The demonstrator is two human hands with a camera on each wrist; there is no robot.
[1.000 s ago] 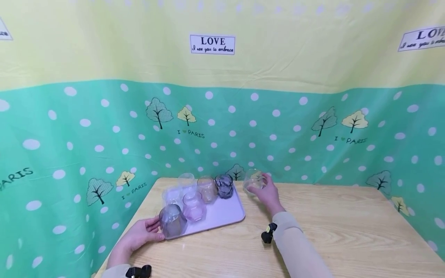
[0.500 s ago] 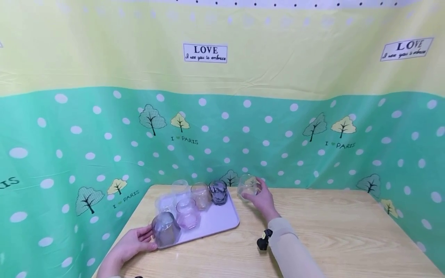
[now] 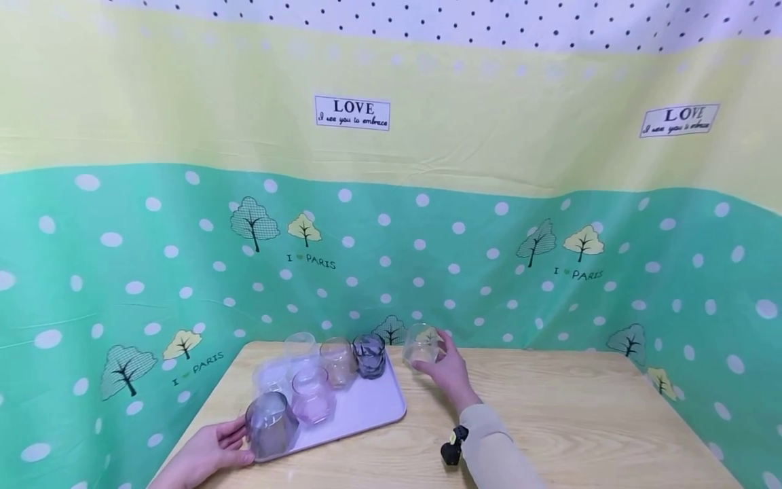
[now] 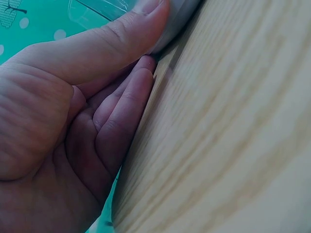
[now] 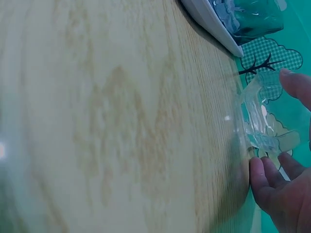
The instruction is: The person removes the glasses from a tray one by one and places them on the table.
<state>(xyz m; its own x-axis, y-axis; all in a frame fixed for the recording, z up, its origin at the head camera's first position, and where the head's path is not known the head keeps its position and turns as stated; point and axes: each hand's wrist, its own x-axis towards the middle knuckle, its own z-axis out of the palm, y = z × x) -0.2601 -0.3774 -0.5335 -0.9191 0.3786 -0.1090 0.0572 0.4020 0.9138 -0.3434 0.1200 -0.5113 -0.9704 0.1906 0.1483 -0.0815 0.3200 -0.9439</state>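
My left hand point(image 3: 206, 451) grips the near left corner of a pale lilac tray point(image 3: 369, 407); in the left wrist view its thumb point(image 4: 131, 36) lies on the tray's edge. Right beside those fingers stands a smoky grey glass point(image 3: 271, 429). My right hand point(image 3: 451, 375) holds a clear glass point(image 3: 420, 345) between thumb and fingers, right of the tray by the table's back edge. The right wrist view shows that ribbed clear glass point(image 5: 260, 119) near the tabletop; whether its base touches the wood I cannot tell.
On the tray also stand a pink glass point(image 3: 313, 402), an amber glass point(image 3: 338, 365), a dark faceted glass point(image 3: 369, 357) and clear glasses point(image 3: 301, 348) at its left. Wooden table point(image 3: 568, 414) extends to the right. A green dotted curtain point(image 3: 464, 272) hangs close behind it.
The head view has tilted up and turned slightly right, so everything sits lower and further left. Both hands keep their holds; the clear glass stays beside the tray.
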